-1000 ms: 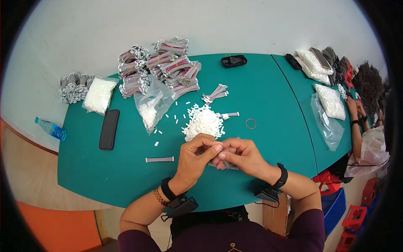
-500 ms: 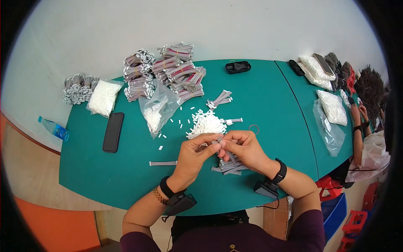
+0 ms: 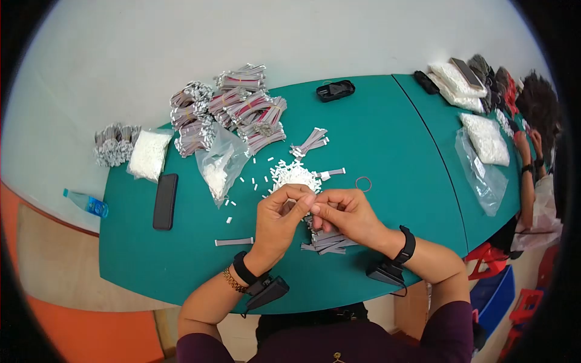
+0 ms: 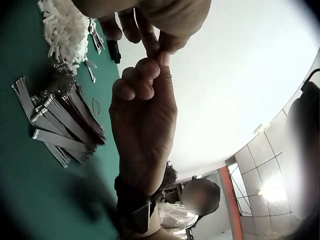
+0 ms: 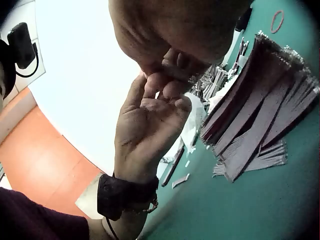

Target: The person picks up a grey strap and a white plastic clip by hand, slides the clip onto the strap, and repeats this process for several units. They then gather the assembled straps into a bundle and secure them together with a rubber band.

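Observation:
My left hand (image 3: 277,219) and right hand (image 3: 353,216) meet fingertip to fingertip above the table, thumbs bent against the index fingers. Between them they pinch the end of a grey ribbon cable, now almost wholly hidden by the fingers. Just beyond the hands is a heap of small white plastic connector pieces (image 3: 292,175). Under and beside the right hand lies a pile of grey flat ribbon cables (image 3: 330,242), which also shows below the hands in the left wrist view. One single ribbon cable (image 3: 234,242) rests left of the left hand.
Bundled ribbon cables (image 3: 245,112) are stacked at the back, near an opened clear bag (image 3: 221,163) of white pieces. At left are a full bag (image 3: 148,154), a phone (image 3: 165,201) and a bottle (image 3: 86,202). A rubber band (image 3: 363,183) lies right; another person works farther right.
The hands stay together while the fingers shift slightly. The cable end visible between the fingertips half a second ago is now covered. The head view has tilted a little.

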`<state>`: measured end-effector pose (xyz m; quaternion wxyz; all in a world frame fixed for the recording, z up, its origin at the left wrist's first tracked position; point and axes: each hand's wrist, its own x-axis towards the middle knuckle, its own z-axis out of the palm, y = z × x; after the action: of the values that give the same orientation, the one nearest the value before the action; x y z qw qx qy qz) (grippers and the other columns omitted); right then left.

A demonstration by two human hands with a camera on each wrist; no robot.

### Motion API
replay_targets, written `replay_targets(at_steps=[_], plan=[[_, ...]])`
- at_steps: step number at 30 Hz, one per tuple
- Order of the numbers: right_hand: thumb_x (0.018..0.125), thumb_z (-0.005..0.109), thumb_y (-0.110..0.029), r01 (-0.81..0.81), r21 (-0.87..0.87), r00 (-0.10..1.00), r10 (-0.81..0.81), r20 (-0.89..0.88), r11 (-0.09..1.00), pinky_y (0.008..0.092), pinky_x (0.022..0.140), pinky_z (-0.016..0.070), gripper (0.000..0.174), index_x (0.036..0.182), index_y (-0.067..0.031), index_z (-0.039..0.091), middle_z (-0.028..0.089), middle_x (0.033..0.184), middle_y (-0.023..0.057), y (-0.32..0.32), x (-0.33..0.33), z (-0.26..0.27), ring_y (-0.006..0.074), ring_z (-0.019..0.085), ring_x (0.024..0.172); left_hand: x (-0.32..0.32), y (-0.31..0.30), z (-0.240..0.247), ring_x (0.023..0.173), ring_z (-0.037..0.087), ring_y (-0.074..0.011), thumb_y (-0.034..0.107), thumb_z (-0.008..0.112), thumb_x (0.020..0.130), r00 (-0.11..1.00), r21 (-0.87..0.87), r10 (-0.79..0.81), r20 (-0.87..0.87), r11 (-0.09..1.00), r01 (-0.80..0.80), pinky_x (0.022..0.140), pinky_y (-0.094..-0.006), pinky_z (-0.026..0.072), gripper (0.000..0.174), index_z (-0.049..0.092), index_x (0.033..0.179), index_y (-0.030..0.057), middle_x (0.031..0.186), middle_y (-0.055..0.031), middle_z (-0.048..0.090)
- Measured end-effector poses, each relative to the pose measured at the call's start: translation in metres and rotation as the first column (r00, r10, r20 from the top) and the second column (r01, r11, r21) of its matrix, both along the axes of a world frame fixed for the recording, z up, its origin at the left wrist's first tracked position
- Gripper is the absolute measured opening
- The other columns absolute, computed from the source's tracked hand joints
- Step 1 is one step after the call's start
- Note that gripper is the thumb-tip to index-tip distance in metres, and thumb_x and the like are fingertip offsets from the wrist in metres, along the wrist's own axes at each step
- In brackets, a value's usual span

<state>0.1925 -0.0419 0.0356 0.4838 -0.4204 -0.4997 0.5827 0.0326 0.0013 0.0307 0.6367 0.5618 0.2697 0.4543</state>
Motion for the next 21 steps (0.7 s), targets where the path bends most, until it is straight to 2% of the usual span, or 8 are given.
replay_targets(at_steps=[3, 6, 9, 12, 15, 16, 21], plan=[[0.091, 0.058, -0.016, 0.036, 0.020, 0.998, -0.035, -0.043, 0.999, 0.0183, 0.049, 0.0400, 0.018, 0.082, -0.0028, 0.064, 0.060, 0.066, -0.0010, 0.000, 0.004, 0.001, 0.0033, 0.050, 0.053, 0.006, 0.003, 0.003, 0.081, 0.057, -0.0108, 0.008, 0.061, 0.088, 1.000, 0.068, -0.016, 0.003, 0.998, 0.016, 0.069, -0.0236, 0.0472, 0.010, 0.063, 0.089, -0.0014, 0.094, -0.0071, 0.061], [0.089, 0.059, -0.016, 0.022, 0.002, 0.998, -0.022, -0.050, 1.000, 0.0181, 0.048, 0.0395, 0.016, 0.083, -0.0031, 0.065, 0.061, 0.065, -0.0007, 0.002, 0.011, 0.003, 0.0031, 0.050, 0.052, 0.006, 0.005, 0.009, 0.082, 0.057, -0.0102, 0.009, 0.061, 0.089, 0.997, 0.070, -0.027, -0.078, 0.997, 0.032, 0.072, -0.0234, 0.0465, 0.010, 0.063, 0.091, -0.0006, 0.092, -0.0053, 0.062], [0.088, 0.061, -0.015, 0.049, 0.004, 0.995, -0.048, -0.084, 0.999, 0.0170, 0.046, 0.0388, 0.013, 0.085, -0.0042, 0.067, 0.062, 0.064, 0.0011, 0.006, 0.018, -0.001, 0.0031, 0.051, 0.051, -0.004, 0.011, 0.014, 0.083, 0.055, -0.0093, 0.010, 0.064, 0.086, 0.970, 0.037, 0.021, -0.243, 0.999, -0.012, 0.071, -0.0249, 0.0452, 0.010, 0.065, 0.092, 0.0015, 0.090, -0.0030, 0.063], [0.088, 0.061, -0.015, 0.061, 0.014, 0.995, -0.060, -0.076, 0.998, 0.0182, 0.046, 0.0387, 0.014, 0.081, -0.0027, 0.065, 0.062, 0.065, 0.0015, 0.012, 0.025, -0.002, 0.0034, 0.051, 0.051, -0.021, 0.025, -0.001, 0.080, 0.055, -0.0147, 0.007, 0.067, 0.080, 0.777, 0.401, 0.212, -0.592, 0.914, 0.056, 0.071, -0.0290, 0.0436, 0.011, 0.066, 0.091, 0.0046, 0.087, -0.0035, 0.063], [0.088, 0.060, -0.015, 0.071, 0.039, 0.994, -0.067, -0.088, 0.997, 0.0187, 0.046, 0.0385, 0.017, 0.078, -0.0020, 0.064, 0.062, 0.064, 0.0015, 0.014, 0.028, -0.004, 0.0035, 0.050, 0.051, -0.023, 0.030, -0.009, 0.080, 0.053, -0.0229, 0.005, 0.069, 0.074, 0.640, 0.690, 0.412, -0.649, 0.674, 0.265, 0.072, -0.0333, 0.0419, 0.017, 0.066, 0.091, 0.0064, 0.087, -0.0068, 0.063], [0.088, 0.060, -0.015, 0.075, 0.043, 0.994, -0.071, -0.081, 0.996, 0.0187, 0.046, 0.0386, 0.017, 0.077, -0.0020, 0.064, 0.062, 0.064, 0.0015, 0.013, 0.028, -0.004, 0.0035, 0.050, 0.051, -0.023, 0.030, -0.011, 0.081, 0.052, -0.0273, 0.004, 0.068, 0.073, 0.633, 0.701, 0.432, -0.642, 0.665, 0.257, 0.073, -0.0347, 0.0418, 0.016, 0.066, 0.088, 0.0071, 0.086, -0.0082, 0.062], [0.088, 0.059, -0.015, 0.083, 0.054, 0.995, -0.080, -0.058, 0.995, 0.0186, 0.047, 0.0394, 0.018, 0.076, -0.0020, 0.063, 0.061, 0.064, 0.0015, 0.011, 0.028, 0.001, 0.0033, 0.051, 0.053, -0.013, 0.029, -0.012, 0.078, 0.051, -0.0264, 0.005, 0.069, 0.072, 0.592, 0.735, 0.504, -0.629, 0.633, 0.243, 0.071, -0.0353, 0.0412, 0.015, 0.065, 0.087, 0.0080, 0.081, -0.0065, 0.059]])
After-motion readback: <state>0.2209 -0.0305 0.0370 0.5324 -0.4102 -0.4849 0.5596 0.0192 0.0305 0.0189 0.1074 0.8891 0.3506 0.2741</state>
